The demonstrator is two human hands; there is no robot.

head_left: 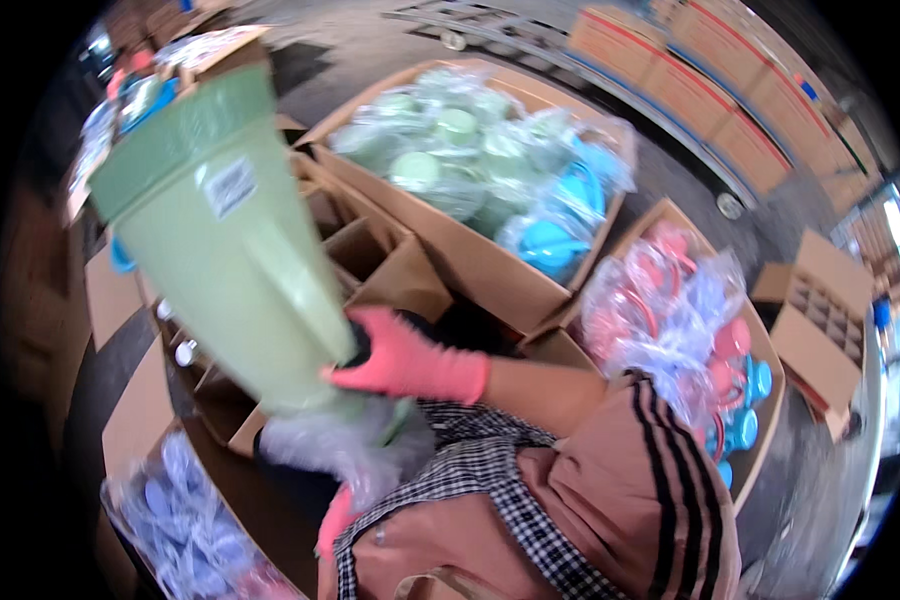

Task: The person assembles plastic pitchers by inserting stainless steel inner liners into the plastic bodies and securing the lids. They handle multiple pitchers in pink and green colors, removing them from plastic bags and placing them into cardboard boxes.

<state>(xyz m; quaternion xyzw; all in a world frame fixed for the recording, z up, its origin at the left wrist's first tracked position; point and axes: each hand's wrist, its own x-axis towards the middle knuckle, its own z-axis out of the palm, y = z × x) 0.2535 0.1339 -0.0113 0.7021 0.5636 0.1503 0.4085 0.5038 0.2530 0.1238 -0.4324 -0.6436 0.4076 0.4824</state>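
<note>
A tall, tapered light green plastic container [215, 230] with a wide banded rim and a white label fills the left of the view, tilted with its rim up and to the left. My right hand [400, 360], in a pink glove with dark patches, grips its narrow lower part. Just under it is a crumpled clear plastic bag [345, 450] with something green showing inside. Below that bag, close to my body, shows a small part of my pink-gloved left hand [336, 518]. Its fingers are mostly hidden, so I cannot see what they hold.
A carton [470, 262] holds bagged green and blue items. To the right, another carton [760, 450] has pink and blue ones. Bagged lavender items [185, 520] lie lower left. A divided carton [395, 265] stands behind the container. Beyond are a trolley [730, 205] and stacked boxes [705, 75].
</note>
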